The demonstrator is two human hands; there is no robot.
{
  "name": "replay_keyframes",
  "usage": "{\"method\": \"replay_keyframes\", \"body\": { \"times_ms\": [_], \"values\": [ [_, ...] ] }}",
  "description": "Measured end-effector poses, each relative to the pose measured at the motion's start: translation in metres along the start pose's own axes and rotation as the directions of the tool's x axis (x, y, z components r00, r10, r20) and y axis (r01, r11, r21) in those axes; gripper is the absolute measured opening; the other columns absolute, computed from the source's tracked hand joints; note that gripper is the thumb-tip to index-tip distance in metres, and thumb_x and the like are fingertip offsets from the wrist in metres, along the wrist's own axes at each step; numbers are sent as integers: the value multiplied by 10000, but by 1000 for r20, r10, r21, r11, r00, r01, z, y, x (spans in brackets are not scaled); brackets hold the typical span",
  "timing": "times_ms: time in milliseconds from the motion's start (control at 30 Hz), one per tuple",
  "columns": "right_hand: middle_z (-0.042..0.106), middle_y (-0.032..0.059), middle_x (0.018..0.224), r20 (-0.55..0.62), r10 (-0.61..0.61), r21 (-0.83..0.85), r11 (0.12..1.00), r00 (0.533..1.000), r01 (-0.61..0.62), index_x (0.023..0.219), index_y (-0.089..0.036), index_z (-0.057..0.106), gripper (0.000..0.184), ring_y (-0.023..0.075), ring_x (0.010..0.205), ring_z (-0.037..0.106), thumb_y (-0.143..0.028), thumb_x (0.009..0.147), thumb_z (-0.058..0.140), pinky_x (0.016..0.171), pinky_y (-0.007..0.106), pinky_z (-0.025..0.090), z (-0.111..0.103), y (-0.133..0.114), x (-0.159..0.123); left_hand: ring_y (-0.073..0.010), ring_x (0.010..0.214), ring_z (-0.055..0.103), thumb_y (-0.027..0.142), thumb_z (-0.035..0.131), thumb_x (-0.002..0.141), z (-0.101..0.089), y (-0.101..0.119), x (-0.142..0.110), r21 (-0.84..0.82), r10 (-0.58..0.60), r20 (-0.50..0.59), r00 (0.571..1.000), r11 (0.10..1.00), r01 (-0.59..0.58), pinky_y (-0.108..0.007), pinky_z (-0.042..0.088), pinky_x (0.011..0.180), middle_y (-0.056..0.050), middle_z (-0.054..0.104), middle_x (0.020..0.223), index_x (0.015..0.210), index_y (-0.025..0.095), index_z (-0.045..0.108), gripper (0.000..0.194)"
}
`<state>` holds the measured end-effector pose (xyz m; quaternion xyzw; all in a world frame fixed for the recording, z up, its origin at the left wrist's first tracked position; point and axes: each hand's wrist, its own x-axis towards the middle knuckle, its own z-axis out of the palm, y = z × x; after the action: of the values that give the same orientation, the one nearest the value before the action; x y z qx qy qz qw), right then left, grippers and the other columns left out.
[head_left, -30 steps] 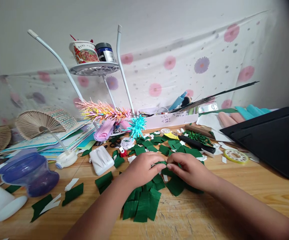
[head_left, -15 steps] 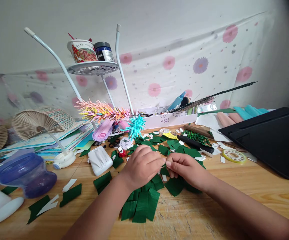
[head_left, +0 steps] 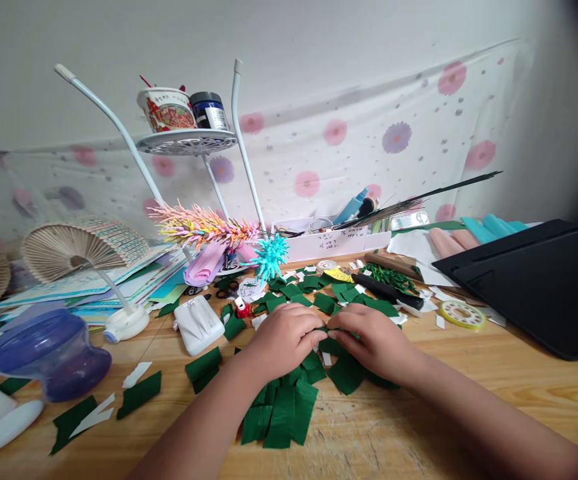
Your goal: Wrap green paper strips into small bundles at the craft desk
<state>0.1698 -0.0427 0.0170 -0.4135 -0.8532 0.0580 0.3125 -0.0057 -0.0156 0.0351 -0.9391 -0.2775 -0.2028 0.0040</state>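
My left hand (head_left: 285, 339) and my right hand (head_left: 373, 339) meet fingertip to fingertip above the wooden table. Both pinch a small strip of dark green crepe paper (head_left: 325, 329), mostly hidden by the fingers. Below and in front of them lies a loose pile of cut green crepe paper pieces (head_left: 281, 413). More green pieces (head_left: 346, 375) lie under my right hand. A red-and-white small bottle or cap (head_left: 242, 308) stands just beyond my left hand.
On the left are a white case (head_left: 199, 325), a purple-blue container (head_left: 51, 353) and a folding fan (head_left: 86, 247). Behind stand a white rack (head_left: 186, 141) and colourful fuzzy stems (head_left: 203, 227). To the right lie a tape roll (head_left: 463, 315), a black-handled tool (head_left: 386, 292) and a black panel (head_left: 523, 287).
My fingers have shifted their grip, with both thumbs now pressed close together and a bit of green paper showing between them. The camera view has tilted slightly.
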Motion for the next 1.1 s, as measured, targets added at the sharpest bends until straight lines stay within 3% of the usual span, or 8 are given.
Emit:
{"method": "replay_keyframes", "body": {
  "times_ms": [167, 333, 400, 500, 600, 667, 767, 1100],
  "values": [
    [532, 14, 602, 47, 167, 218, 960, 985, -173, 624, -166, 513, 214, 131, 595, 469, -260, 791, 417, 550, 238, 340, 1, -2, 2, -143, 778, 522, 229, 451, 780, 4, -2, 0, 15, 6, -73, 997, 1000, -5, -294, 387, 729, -14, 611, 768, 758, 159, 565, 136],
    [437, -31, 462, 291, 309, 778, 474, 906, -412, 577, -155, 435, 286, 70, 402, 362, -356, 779, 410, 399, 185, 252, 10, -6, 6, -141, 817, 505, 174, 462, 763, -3, -1, -1, 111, 164, -164, 973, 983, -147, -311, 360, 763, -6, 615, 809, 775, 168, 562, 102],
    [421, -39, 453, 315, 297, 808, 414, 901, -419, 585, -153, 432, 277, 63, 391, 344, -357, 771, 421, 388, 178, 235, 13, -7, 6, -143, 821, 499, 150, 458, 758, -5, -2, -1, 191, 255, -189, 948, 957, -219, -320, 356, 772, -5, 615, 813, 760, 170, 565, 109],
    [420, -38, 478, 233, 268, 710, 610, 935, -352, 576, -153, 432, 265, 74, 448, 374, -319, 781, 415, 437, 183, 284, 13, -6, 5, -148, 798, 504, 156, 450, 762, -4, -4, -2, 275, 295, -174, 940, 931, -241, -331, 363, 766, 2, 613, 774, 707, 177, 565, 129],
    [467, -20, 556, 93, 191, 429, 878, 977, -212, 600, -158, 459, 223, 97, 541, 425, -255, 794, 408, 513, 203, 321, 8, -3, 3, -180, 907, 490, 204, 466, 757, 3, -4, -3, 239, 144, -129, 981, 965, -110, -353, 363, 814, -26, 589, 926, 856, 189, 550, 131],
    [509, -4, 617, 33, 107, 235, 965, 994, -112, 644, -163, 489, 181, 115, 600, 455, -218, 796, 409, 558, 217, 337, 4, 1, 2, -214, 1043, 421, 313, 519, 720, 5, -2, -4, 167, 9, -113, 994, 986, 10, -362, 358, 860, -88, 478, 1138, 1083, 167, 444, 398],
    [557, 22, 694, 26, 5, 67, 998, 1000, -6, 730, -167, 526, 131, 139, 678, 490, -196, 796, 416, 610, 231, 356, 1, 6, 1, -234, 1146, 321, 453, 511, 690, 2, 3, -4, 86, -79, -62, 995, 993, 84, -371, 337, 904, -124, 300, 1291, 1249, 153, 247, 688],
    [578, 33, 670, 26, 76, -119, 990, 997, -73, 716, -180, 555, 167, 160, 661, 512, -258, 792, 428, 557, 242, 339, 4, 8, -1, -166, 868, 516, 213, 419, 791, 6, -1, 1, -5, -41, 48, 998, 999, 42, -327, 376, 820, -21, 615, 889, 857, 185, 571, 168]
  ]
}}
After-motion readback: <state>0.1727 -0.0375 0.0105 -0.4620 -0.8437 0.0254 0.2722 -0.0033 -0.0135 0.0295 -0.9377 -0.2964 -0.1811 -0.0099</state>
